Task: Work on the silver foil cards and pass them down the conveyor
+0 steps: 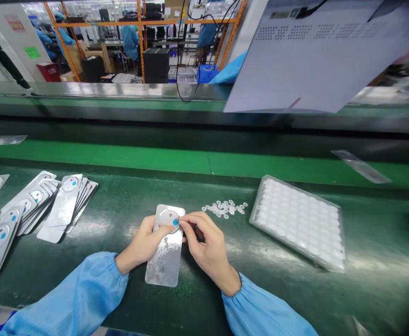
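Note:
My left hand (147,242) is closed around the left side of a flat silver packet (164,266), its thumb lying across the front. Near the packet's top is a pale round piece with a small hole and a blue dot (175,222). My right hand (206,240) pinches thumb and index finger together at the packet's right edge, beside the blue dot. Whatever sits between those fingertips is too small to make out. Just beyond my right hand, several small clear discs (225,208) lie scattered on the green table.
Similar silver packets lie in overlapping fans (62,205) at the left. A white tray with rows of round pockets (298,224) rests at the right. Beyond the bench, a white panel (295,65) hangs at upper right, and black cables (178,70) dangle at the back.

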### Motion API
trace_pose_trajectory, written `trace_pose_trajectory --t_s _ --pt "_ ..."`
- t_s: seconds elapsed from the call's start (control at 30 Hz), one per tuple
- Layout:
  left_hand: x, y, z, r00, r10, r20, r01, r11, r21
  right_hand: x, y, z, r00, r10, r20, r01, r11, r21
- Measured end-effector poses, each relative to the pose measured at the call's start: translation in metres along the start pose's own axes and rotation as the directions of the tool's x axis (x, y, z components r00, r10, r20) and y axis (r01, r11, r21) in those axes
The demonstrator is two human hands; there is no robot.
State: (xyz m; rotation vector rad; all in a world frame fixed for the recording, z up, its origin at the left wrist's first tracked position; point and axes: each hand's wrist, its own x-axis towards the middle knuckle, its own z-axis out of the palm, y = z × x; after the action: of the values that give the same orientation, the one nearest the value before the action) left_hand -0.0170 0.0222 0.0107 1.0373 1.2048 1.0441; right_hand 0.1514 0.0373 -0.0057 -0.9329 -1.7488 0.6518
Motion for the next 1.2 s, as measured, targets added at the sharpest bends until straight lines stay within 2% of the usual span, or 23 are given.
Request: trace_pose_trajectory --t_s 0.1,0.2,0.27,0.37,0.47,0.57,0.67,0.83,0.93,1.07,1.13,1.2 --pt "0.0 0.0 0.0 0.999 0.036 -0.005 -0.037 0.999 -0.01 -0.001 0.0 0.001 0.999 0.047 -0.02 -0.047 0.999 0.005" --pt "0.0 -0.001 0.001 0.999 0.039 -0.006 -0.039 0.997 -0.063 -0.003 -0.002 0.005 0.981 0.196 0.004 -0.195 0.971 0.136" --pt "-0.001 -0.002 0.002 0.999 0.032 -0.008 -0.032 0.996 -0.081 -0.004 -0.003 0.008 0.944 0.308 0.12 -0.33 0.9 0.284" --pt "-0.004 -0.004 0.005 1.0 0.014 -0.019 -0.015 0.997 -0.081 -0.004 -0.007 0.012 0.861 0.416 0.291 -0.507 0.729 0.46" --pt "-0.008 -0.007 0.009 1.0 0.025 -0.004 -0.025 0.997 -0.07 -0.002 -0.01 0.013 0.809 0.504 0.303 -0.582 0.611 0.536" --pt "-0.011 -0.009 0.011 0.998 0.051 0.02 -0.05 0.997 -0.064 -0.001 -0.013 0.014 0.778 0.564 0.275 -0.607 0.565 0.559" --pt "-0.012 -0.009 0.012 0.997 0.061 0.037 -0.059 0.997 -0.05 -0.001 -0.016 0.015 0.774 0.586 0.24 -0.602 0.563 0.566" --pt "-0.015 -0.007 0.013 0.99 0.115 0.082 -0.112 0.993 -0.034 -0.002 -0.019 0.016 0.8 0.569 0.191 -0.561 0.596 0.574" --pt "-0.016 -0.007 0.013 0.988 0.125 0.095 -0.125 0.992 -0.01 -0.002 -0.02 0.014 0.799 0.569 0.194 -0.566 0.603 0.562" --pt "-0.015 -0.01 0.01 0.992 0.105 0.076 -0.107 0.994 0.021 -0.002 -0.018 0.011 0.791 0.557 0.254 -0.592 0.593 0.545" --pt "-0.015 -0.01 0.009 0.992 0.103 0.072 -0.105 0.994 0.03 -0.002 -0.014 0.009 0.815 0.522 0.25 -0.568 0.639 0.518" --pt "-0.015 -0.009 0.008 0.99 0.115 0.079 -0.118 0.992 0.036 -0.002 -0.01 0.006 0.864 0.473 0.171 -0.494 0.738 0.46"
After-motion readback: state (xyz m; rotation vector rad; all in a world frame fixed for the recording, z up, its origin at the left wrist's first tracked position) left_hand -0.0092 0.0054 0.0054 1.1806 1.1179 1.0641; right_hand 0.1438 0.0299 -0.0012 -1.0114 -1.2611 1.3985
